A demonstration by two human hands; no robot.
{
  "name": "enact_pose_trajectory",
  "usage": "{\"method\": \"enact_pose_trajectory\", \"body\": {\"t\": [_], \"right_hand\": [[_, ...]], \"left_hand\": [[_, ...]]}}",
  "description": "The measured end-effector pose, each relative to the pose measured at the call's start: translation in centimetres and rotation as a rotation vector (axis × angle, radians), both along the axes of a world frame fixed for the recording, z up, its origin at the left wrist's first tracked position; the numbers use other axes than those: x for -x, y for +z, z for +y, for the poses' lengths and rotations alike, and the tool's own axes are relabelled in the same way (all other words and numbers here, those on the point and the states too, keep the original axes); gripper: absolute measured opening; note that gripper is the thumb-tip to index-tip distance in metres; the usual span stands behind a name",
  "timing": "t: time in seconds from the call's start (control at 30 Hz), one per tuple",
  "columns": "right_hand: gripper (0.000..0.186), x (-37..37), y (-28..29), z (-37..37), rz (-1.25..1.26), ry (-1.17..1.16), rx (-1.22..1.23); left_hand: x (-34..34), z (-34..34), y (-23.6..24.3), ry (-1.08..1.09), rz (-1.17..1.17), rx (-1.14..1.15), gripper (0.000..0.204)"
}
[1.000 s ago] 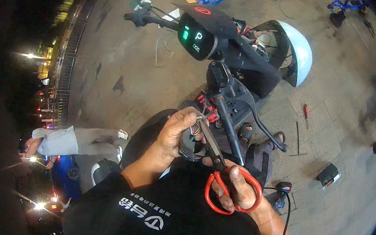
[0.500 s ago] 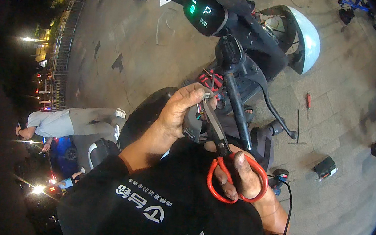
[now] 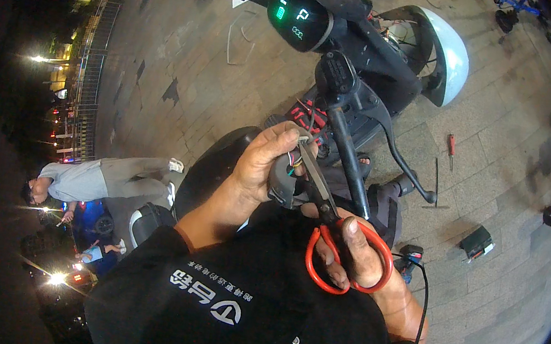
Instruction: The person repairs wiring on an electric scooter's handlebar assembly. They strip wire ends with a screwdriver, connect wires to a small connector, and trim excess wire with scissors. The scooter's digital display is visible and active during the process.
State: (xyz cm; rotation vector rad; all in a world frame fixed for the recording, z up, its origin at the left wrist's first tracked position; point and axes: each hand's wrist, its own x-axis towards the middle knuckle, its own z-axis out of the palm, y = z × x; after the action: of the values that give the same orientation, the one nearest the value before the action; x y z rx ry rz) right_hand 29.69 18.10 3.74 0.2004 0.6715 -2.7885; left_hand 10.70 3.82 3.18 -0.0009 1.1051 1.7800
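Observation:
My left hand (image 3: 260, 159) pinches a small dark housing (image 3: 281, 185), perhaps a handlebar switch. Thin coloured wires (image 3: 292, 166) come out of its top, close to my fingertips. Red-handled scissors (image 3: 316, 181) are in my right hand (image 3: 367, 257), thumb and fingers through the loops. Their blades point up and left, with the tips at my left fingertips beside a grey cable end. Whether the blades touch the wires, I cannot tell. Just past them a bare black handlebar tube (image 3: 348, 159) slopes down, with a brake lever (image 3: 391, 142) to its right.
The scooter's lit display (image 3: 299, 22) faces me, beyond it a pale blue front shell (image 3: 448, 62). A red-handled screwdriver (image 3: 452, 145), a T-shaped rod (image 3: 437, 183) and a dark box (image 3: 477, 244) lie on the paving at right. Someone in grey (image 3: 79, 181) stands at left.
My hands and the scissors have shifted only slightly, the blades still at my left fingertips. The person at left has changed head posture, and another behind has moved a little.

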Motion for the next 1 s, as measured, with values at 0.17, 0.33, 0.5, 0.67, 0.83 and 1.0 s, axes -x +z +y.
{"method": "enact_pose_trajectory", "body": {"t": [0.17,0.33,0.5,0.67,0.83,1.0], "right_hand": [[0.062,0.2,0.0,0.1,-0.001,0.003,-0.004],[0.064,0.2,-0.1,0.1,0.014,0.014,0.0],[0.065,0.3,0.0,0.2,0.018,0.025,-0.005],[0.066,0.4,0.1,0.3,-0.022,0.045,0.014],[0.066,0.3,0.2,0.3,-0.015,0.051,0.024],[0.063,-0.1,-0.2,0.0,0.022,0.029,0.072]], "left_hand": [[0.1,0.1,0.0,0.005,0.001,0.031,0.016],[0.0,0.1,0.2,0.011,-0.013,0.002,0.015],[0.4,-0.8,-0.8,-0.007,-0.047,-0.057,0.023],[0.1,-0.2,-0.2,0.015,-0.048,-0.009,0.019],[0.6,-1.1,-1.5,-0.031,-0.047,-0.07,0.021],[-0.8,0.3,0.6,0.067,-0.018,0.152,0.021]]}}
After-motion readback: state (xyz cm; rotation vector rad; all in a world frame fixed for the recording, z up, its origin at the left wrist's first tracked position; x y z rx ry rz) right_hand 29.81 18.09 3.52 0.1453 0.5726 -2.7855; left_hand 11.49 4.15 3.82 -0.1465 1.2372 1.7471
